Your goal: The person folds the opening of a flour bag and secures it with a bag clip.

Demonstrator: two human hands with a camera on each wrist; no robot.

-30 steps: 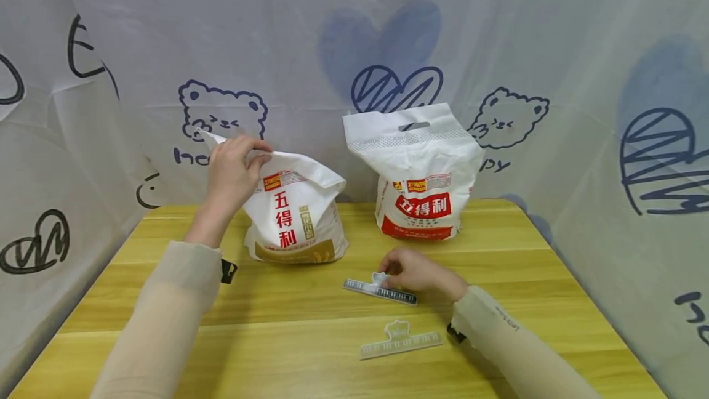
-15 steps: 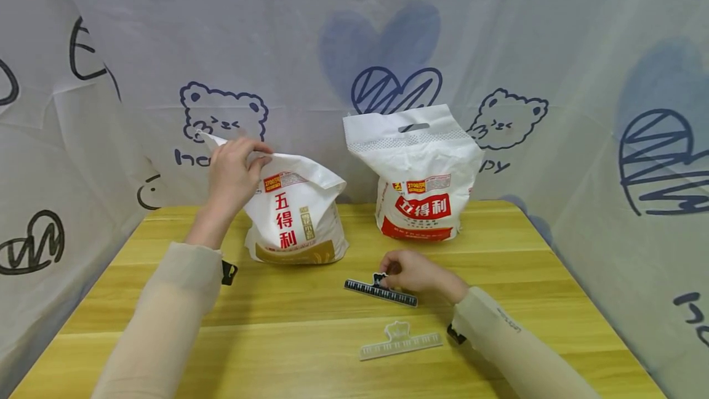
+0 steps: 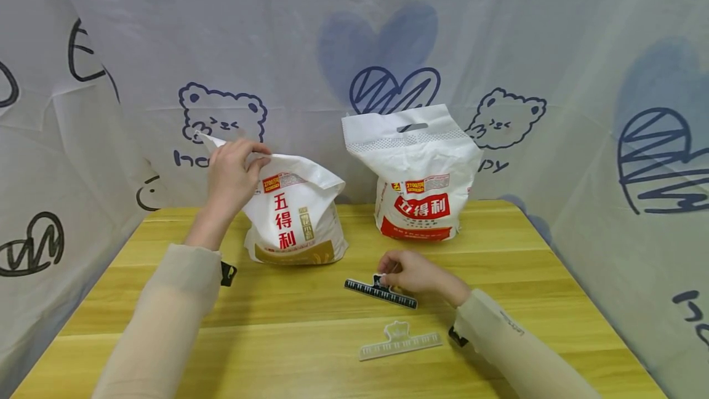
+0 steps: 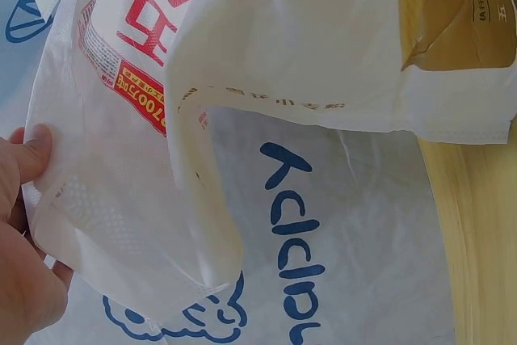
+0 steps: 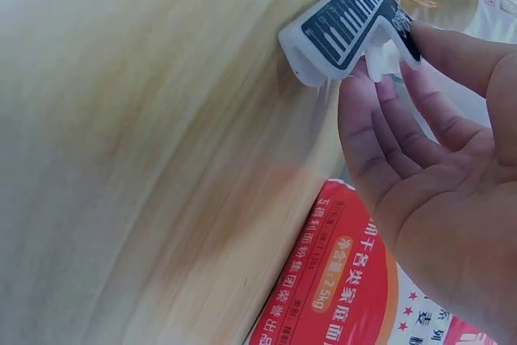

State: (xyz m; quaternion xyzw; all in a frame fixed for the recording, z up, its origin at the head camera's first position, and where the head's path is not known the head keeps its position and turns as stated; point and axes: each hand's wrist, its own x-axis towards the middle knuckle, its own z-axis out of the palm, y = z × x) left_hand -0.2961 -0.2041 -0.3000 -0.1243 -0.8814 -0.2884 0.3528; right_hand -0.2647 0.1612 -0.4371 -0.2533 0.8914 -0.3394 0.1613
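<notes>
On the left, a white flour bag [image 3: 293,214] with red lettering and a gold base band stands on the table, its top folded over to one side. My left hand [image 3: 235,168] pinches the bag's upper edge between thumb and fingers. In the left wrist view, the thumb lies on the near face of the flour bag [image 4: 105,175]. My right hand [image 3: 418,273] pinches the crown-shaped handle of a black clip [image 3: 380,293] with a piano-key pattern. The right wrist view shows the thumb on one side of the clip's handle [image 5: 355,18] and fingertips on the other.
A second flour bag [image 3: 423,196] with a red label and a cut-out handle stands at the back right. Nearer the front lies a clear piano-key clip [image 3: 400,342]. A printed cloth [image 3: 299,36] hangs behind the wooden table [image 3: 288,350].
The black clip has tilted in my right hand, and the glare on its face is gone. My left hand stays on the flour bag.
</notes>
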